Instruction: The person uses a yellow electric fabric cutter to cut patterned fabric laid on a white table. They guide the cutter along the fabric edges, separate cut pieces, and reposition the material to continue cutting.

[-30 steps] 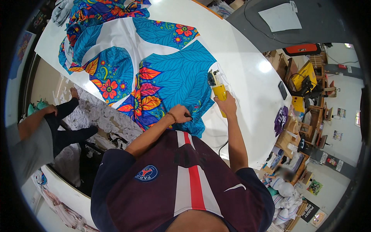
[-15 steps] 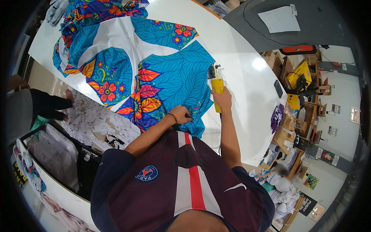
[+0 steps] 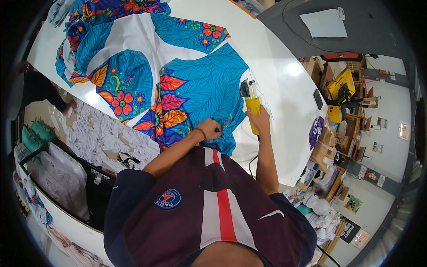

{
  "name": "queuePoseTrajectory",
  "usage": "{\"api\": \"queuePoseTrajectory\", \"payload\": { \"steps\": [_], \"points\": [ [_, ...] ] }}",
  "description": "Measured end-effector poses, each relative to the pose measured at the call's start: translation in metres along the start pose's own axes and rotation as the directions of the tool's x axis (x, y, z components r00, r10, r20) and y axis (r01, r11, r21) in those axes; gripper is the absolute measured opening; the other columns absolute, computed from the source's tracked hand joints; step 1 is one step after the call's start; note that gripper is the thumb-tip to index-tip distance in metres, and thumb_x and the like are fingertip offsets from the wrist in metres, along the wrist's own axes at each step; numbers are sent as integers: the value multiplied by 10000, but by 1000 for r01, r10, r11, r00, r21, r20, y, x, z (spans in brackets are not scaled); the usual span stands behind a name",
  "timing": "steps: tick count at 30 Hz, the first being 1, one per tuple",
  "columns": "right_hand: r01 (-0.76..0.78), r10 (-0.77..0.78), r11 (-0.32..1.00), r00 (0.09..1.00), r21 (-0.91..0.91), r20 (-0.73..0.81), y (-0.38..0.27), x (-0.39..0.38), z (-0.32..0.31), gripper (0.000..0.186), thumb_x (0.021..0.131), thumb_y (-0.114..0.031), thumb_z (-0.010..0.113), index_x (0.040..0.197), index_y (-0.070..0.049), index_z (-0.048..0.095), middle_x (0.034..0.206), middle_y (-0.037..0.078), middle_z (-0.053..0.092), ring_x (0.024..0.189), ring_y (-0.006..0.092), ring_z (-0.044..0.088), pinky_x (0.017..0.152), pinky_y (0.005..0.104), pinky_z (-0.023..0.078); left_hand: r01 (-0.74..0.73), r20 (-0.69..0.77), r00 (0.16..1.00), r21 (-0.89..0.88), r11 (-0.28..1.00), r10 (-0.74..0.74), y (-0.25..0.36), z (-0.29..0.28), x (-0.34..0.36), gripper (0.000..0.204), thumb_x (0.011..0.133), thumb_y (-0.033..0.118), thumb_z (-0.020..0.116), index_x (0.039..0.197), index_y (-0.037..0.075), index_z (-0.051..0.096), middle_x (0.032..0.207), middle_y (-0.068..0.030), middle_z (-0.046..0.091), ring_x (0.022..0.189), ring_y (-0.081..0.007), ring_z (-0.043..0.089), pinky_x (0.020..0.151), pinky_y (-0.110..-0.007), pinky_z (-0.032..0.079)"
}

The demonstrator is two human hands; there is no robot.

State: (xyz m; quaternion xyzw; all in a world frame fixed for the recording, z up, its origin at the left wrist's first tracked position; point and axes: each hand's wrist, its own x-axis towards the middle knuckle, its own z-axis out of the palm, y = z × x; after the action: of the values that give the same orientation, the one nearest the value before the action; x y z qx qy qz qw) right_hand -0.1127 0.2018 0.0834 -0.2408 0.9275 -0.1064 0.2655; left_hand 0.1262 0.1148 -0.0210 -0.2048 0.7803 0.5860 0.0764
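Over white tabletop (image 3: 291,118), clamping right hand (image 3: 261,119) round yellow handheld cutter (image 3: 252,107). Resting left hand (image 3: 208,129), finger grip unclear, on leafy teal fabric (image 3: 211,82).

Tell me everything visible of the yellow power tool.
The yellow power tool has a slim, plastic-looking body and a metallic-looking head with a dark round part. The right hand grips its body. It points away from the person, its head at the right edge of the blue patterned cloth, over the white table. A dark cord shows behind it.
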Motion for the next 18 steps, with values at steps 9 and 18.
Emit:
{"api": "queuePoseTrajectory", "payload": {
  "steps": [9, 18],
  "points": [
    [80, -81, 997, 997, -18, -15, 15, -12, -3, 535, 770, -406, 804, 1169, -72, 676, 1084, 195, 758, 1028, 388, 730, 885, 486, 561, 13, 28, 1000, 4, 1000, -13, 3, -6, 0, 240, 872, 329, 710, 968, 140, 823, 652, -38, 743, 652, -208, 747, 725, -385, 613],
    [25, -25, 1000, 999, -5, -21, 3, 0, 6, 551, 756, -429, 810, 1161, -80, 680, 1094, 194, 755, 1043, 400, 725, 898, 498, 560, 10, 30, 1000, 6, 1000, -10, 1, -4, 0, 261, 896, 353, 722, 985, 128, 819, 635, -55, 729, 627, -223, 741, 714, -394, 603]
  ]
}}
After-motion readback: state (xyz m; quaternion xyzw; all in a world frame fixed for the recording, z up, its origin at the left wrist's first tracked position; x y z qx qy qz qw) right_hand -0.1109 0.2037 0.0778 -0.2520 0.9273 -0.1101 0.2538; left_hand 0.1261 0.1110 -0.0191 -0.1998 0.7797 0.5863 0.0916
